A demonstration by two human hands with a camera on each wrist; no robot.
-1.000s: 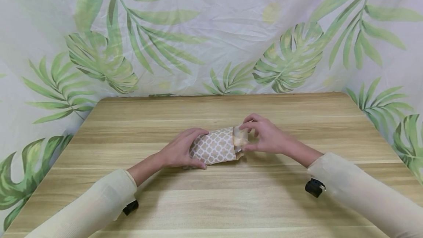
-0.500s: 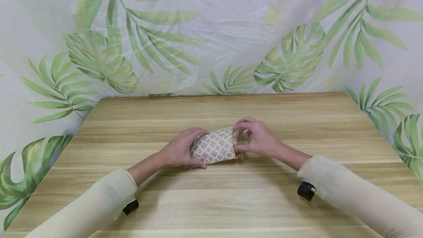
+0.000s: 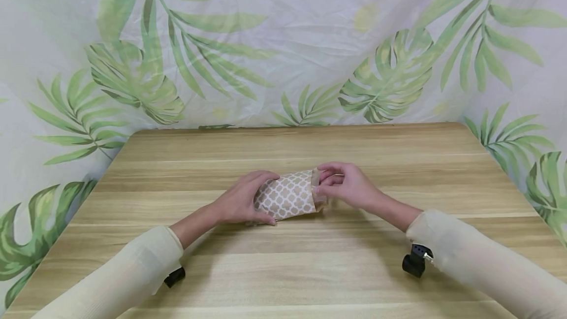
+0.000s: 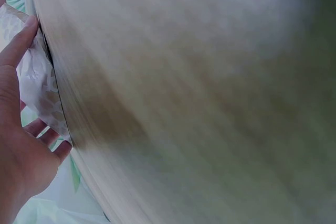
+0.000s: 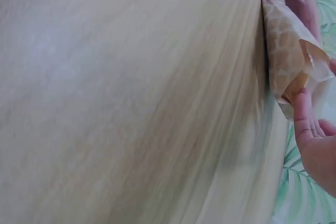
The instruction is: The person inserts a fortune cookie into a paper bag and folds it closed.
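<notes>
A tan paper bag (image 3: 288, 193) with a white lattice pattern lies on its side at mid-table, its mouth facing right. My left hand (image 3: 243, 198) grips its left end, thumb along the near edge and fingers over the far edge. In the left wrist view, wrinkled, see-through plastic shows at this end, under the left hand (image 4: 26, 145). At the mouth, my right hand (image 3: 347, 186) holds the paper rim with bent fingers and thumb. The right wrist view shows the right thumb (image 5: 303, 116) against the mouth of the bag (image 5: 283, 45). What lies inside is hidden.
The wood-grain table (image 3: 283, 279) runs back to a leaf-printed cloth (image 3: 310, 43) hanging behind it. A black camera mount sits under each sleeve, the right mount (image 3: 415, 261) and the left mount (image 3: 174, 277) both above the tabletop.
The right hand has moved left to the bag's mouth, reached in, then drawn back slightly to the rim. Pale contents sticking out earlier no longer show. The left hand has stayed still.
</notes>
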